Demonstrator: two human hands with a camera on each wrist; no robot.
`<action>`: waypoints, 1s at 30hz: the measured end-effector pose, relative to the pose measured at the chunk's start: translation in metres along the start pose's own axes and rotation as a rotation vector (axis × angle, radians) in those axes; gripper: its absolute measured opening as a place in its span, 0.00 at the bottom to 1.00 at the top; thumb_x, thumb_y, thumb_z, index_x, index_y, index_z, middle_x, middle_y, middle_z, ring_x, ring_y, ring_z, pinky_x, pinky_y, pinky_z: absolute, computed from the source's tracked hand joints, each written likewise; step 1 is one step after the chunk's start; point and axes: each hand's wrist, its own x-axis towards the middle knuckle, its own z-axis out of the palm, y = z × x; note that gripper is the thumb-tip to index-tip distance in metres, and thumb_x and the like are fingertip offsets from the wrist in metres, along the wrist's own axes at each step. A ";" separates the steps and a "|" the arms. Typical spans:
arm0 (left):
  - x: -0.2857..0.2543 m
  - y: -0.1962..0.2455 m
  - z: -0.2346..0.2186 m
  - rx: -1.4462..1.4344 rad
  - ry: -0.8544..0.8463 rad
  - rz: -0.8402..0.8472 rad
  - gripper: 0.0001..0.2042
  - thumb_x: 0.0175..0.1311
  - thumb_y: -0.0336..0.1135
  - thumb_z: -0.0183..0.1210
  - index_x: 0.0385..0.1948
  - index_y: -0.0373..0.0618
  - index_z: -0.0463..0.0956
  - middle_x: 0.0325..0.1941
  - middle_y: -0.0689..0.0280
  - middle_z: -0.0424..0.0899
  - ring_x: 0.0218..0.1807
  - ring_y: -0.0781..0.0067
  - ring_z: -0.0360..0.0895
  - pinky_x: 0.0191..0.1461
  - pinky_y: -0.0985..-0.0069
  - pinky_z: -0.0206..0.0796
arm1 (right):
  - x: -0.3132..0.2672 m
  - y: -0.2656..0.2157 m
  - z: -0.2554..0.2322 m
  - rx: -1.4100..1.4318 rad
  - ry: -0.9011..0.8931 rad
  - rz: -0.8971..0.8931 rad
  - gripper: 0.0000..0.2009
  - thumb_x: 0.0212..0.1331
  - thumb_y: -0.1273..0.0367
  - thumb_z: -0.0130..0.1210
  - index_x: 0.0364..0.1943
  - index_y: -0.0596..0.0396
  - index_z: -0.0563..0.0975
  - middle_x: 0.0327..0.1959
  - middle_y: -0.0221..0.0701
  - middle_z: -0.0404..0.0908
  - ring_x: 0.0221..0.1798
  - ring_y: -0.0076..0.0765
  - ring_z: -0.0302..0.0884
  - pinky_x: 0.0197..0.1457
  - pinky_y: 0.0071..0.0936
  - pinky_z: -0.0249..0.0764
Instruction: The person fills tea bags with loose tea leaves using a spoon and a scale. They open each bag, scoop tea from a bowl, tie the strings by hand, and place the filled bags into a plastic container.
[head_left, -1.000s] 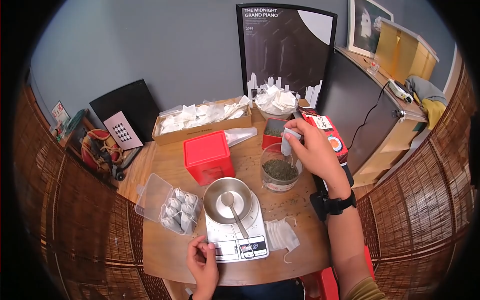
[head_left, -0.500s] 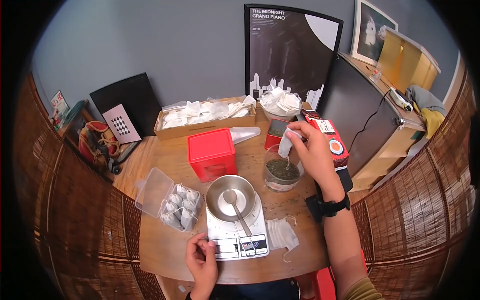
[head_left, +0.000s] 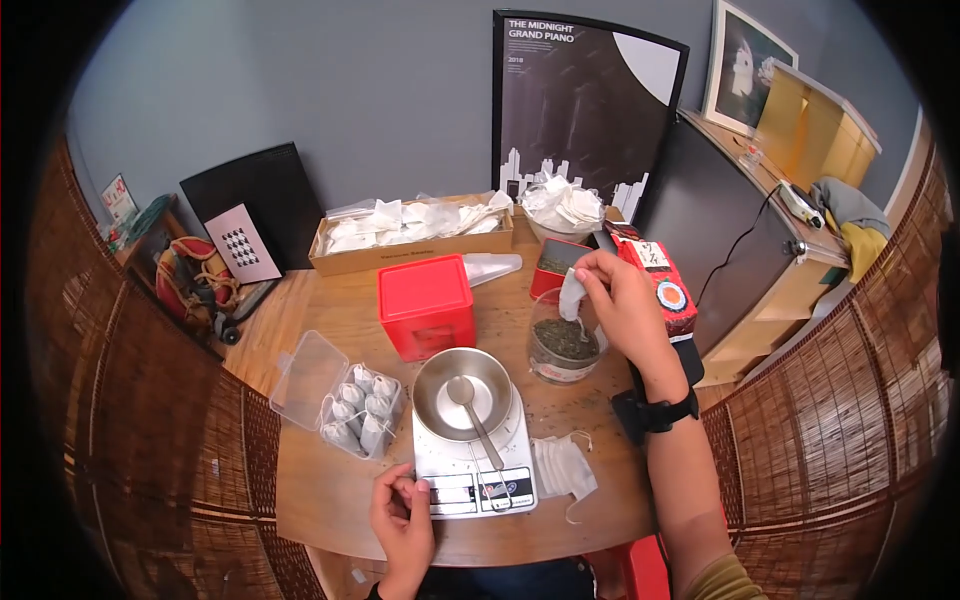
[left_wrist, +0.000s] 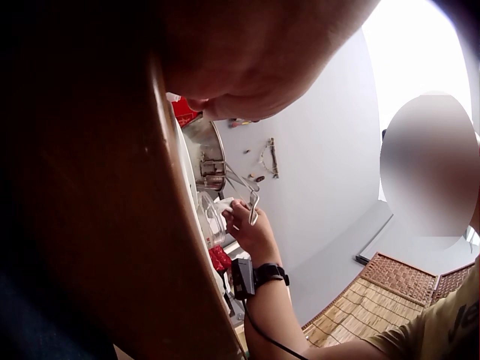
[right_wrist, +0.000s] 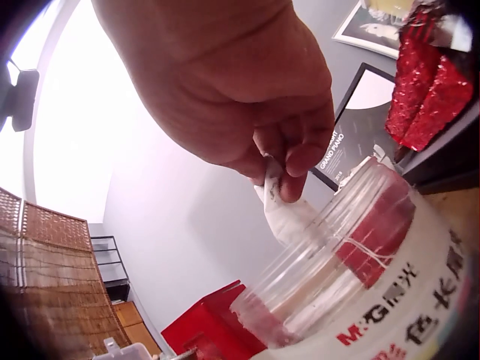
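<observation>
My right hand (head_left: 622,305) pinches a small white drawstring tea bag (head_left: 572,296) between thumb and fingers. The bag hangs over the mouth of a clear plastic jar (right_wrist: 330,262) with a string dangling from its lower end. Dark dried tea leaves (head_left: 563,340) fill the jar's lower part. My left hand (head_left: 403,520) lies at the front left corner of a white kitchen scale (head_left: 455,480), fingers loosely curled, thumb at the scale's edge. On the scale stands a steel bowl (head_left: 430,400) with a spoon (head_left: 462,392) in it.
Left of the scale, an open plastic box (head_left: 310,375) holds several filled tea bags (head_left: 365,400). Flat empty bags (head_left: 563,468) lie to its right. Behind stand a red tin (head_left: 428,300), an open red tin (head_left: 548,284), a cardboard box (head_left: 400,252) and a red packet (head_left: 665,285).
The right hand keeps its pinch on the tea bag over the jar, which now hangs a little steeper. The head view has shifted slightly; the left hand stays beside the scale.
</observation>
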 end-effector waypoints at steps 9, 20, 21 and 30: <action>0.000 0.003 0.002 -0.010 0.013 -0.005 0.14 0.78 0.23 0.65 0.60 0.36 0.77 0.37 0.74 0.74 0.38 0.86 0.68 0.44 0.86 0.62 | -0.001 -0.006 -0.007 0.155 -0.098 0.130 0.10 0.73 0.72 0.65 0.51 0.65 0.81 0.35 0.41 0.92 0.39 0.36 0.93 0.45 0.35 0.84; -0.001 0.001 0.000 0.002 0.009 0.017 0.14 0.78 0.25 0.66 0.60 0.37 0.78 0.37 0.75 0.74 0.38 0.87 0.68 0.43 0.85 0.60 | -0.003 -0.003 -0.010 -0.289 -0.116 -0.087 0.07 0.72 0.70 0.66 0.42 0.62 0.85 0.34 0.45 0.91 0.36 0.49 0.90 0.43 0.41 0.82; -0.002 0.000 0.000 0.001 0.014 0.014 0.14 0.78 0.28 0.67 0.60 0.38 0.79 0.38 0.75 0.74 0.38 0.87 0.68 0.43 0.85 0.60 | -0.003 -0.005 -0.009 -0.287 -0.114 -0.087 0.07 0.72 0.70 0.66 0.42 0.62 0.85 0.34 0.45 0.91 0.36 0.49 0.90 0.43 0.41 0.82; -0.002 0.000 -0.001 0.020 0.014 0.003 0.14 0.78 0.29 0.68 0.59 0.37 0.79 0.38 0.75 0.75 0.38 0.88 0.68 0.42 0.86 0.59 | -0.004 0.006 -0.013 -0.308 -0.036 -0.109 0.07 0.68 0.68 0.69 0.38 0.59 0.87 0.31 0.42 0.90 0.35 0.56 0.88 0.41 0.47 0.82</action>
